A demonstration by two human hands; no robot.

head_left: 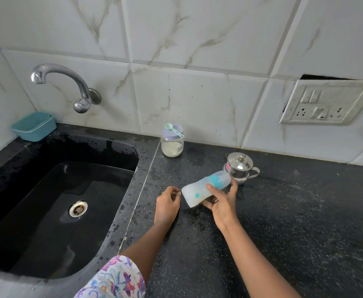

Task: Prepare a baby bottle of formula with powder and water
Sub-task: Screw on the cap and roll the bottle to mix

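The right hand [221, 203] wraps its fingers [211, 188] round the capped baby bottle [204, 189], holding it tilted above the counter [284, 211], probably so the cap can be reached; the left hand [167, 203] rests just beside the base, fingers curled, holding nothing discernible. The powder jar [172, 145], scoop [173, 128] laid on its lid, and the steel pot [239, 165] stand within reach behind.
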